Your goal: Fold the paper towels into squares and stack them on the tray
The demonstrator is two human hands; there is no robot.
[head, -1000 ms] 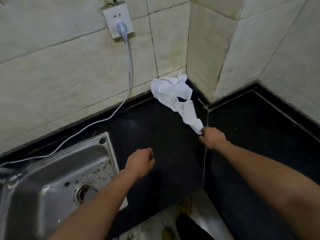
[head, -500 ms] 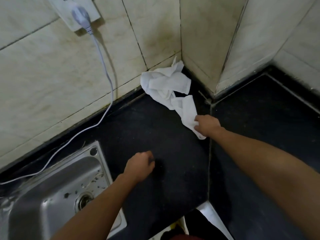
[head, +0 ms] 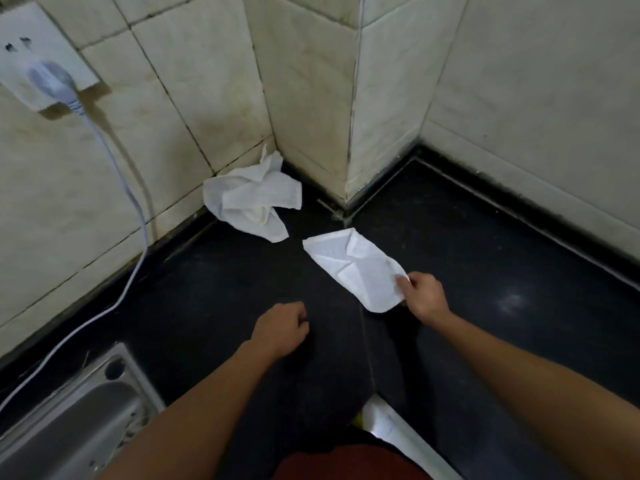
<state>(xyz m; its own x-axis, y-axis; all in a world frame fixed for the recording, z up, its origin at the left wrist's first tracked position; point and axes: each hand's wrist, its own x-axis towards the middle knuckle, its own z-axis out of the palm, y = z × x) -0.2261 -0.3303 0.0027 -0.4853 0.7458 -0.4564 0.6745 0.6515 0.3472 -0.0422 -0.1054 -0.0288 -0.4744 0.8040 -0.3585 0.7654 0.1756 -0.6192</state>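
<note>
Fingers of the right hand (head: 424,296) pinch the near corner of one creased paper towel (head: 356,268), unfolded, at mid-countertop (head: 485,254). The left hand (head: 280,329) is curled and empty. The other crumpled paper towels (head: 249,202) sit in the countertop's back corner; nothing is folded and no tray is visible, so the task is judged barely begun.

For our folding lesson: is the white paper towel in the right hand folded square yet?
Not yet: the white paper towel, pinched by the right hand, is a creased, elongated, irregular sheet.
</note>
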